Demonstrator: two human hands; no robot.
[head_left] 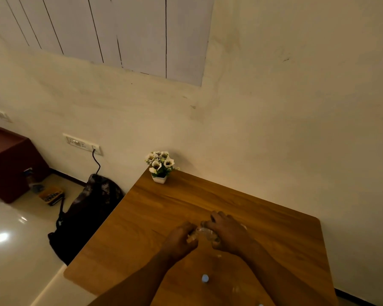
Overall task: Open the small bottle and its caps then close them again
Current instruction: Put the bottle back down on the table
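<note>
Both my hands meet over the middle of the wooden table (155, 217). A small clear bottle (205, 232) shows between them, mostly hidden by fingers. My left hand (181, 238) grips its left end, and my right hand (227, 231) closes over its top and right side. Nearer to me on the table lies a small pale blue-white cap-like piece (205, 278). A tiny light piece (219, 255) lies just below my right hand. Which part of the bottle each hand holds is too blurred to tell.
A small white pot of white flowers (160, 166) stands at the table's far left corner against the wall. A dark backpack (84, 217) leans on the floor beside the table's left edge. A dark red cabinet (11, 162) stands at far left.
</note>
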